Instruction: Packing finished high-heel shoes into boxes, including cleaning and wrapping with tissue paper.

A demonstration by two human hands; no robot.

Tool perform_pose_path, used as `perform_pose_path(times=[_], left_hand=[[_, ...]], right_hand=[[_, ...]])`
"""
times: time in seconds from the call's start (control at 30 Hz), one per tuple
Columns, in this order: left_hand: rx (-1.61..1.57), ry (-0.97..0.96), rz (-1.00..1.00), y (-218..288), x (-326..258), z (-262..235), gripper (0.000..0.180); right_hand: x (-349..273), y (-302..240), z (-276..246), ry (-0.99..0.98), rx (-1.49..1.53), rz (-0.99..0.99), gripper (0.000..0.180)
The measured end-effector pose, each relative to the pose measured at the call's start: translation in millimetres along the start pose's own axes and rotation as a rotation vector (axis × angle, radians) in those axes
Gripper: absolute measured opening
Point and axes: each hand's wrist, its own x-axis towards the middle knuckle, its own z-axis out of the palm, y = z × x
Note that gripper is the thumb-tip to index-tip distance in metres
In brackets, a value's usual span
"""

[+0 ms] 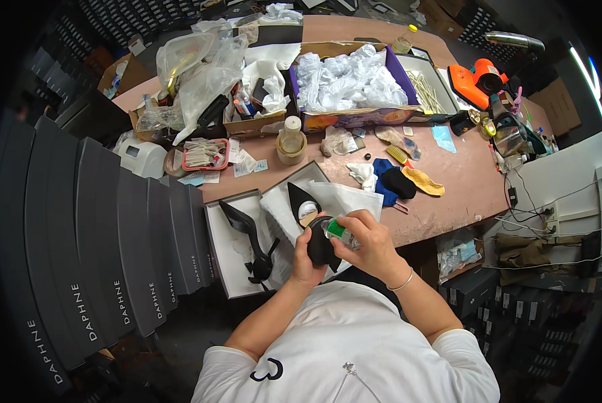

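My left hand point(307, 260) grips a black pointed high-heeled shoe point(323, 250) around its back part, with the toe aimed away from me. In my right hand point(369, 245) is a small clear bottle with a green label point(335, 229), held against or just above the shoe; whether they touch I cannot tell. A second black shoe point(246, 227) lies in the open shoebox point(225, 277) beneath and to the left. White tissue paper point(279, 212) spreads from the box under the held shoe.
Tall stacks of dark shoeboxes point(99, 235) stand close on the left. Behind are a purple-edged carton point(401, 76) of crumpled white paper, a bottle in a cup point(291, 142) and a red basket of sticks point(205, 154). Cloths point(398, 181) and a brush point(398, 156) lie right.
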Motion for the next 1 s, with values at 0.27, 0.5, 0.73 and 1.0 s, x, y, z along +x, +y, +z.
perform_pose_path(times=[0.27, 0.5, 0.73, 1.0], left_hand=[[-0.015, 0.001, -0.004, -2, 3, -6, 0.059], [-0.058, 0.027, 0.004, 4, 4, -2, 0.056], [-0.054, 0.007, 0.015, 4, 6, -3, 0.058], [0.013, 0.009, 0.001, 5, 5, 0, 0.060]], right_hand=[[-6, -17, -6, -0.216, 0.127, 0.048, 0.033], [-18, -4, -21, -0.232, 0.033, 0.127, 0.032], [-19, -9, -20, -0.262, 0.086, 0.164, 0.030], [-6, -7, -10, -0.171, 0.105, 0.034, 0.030]])
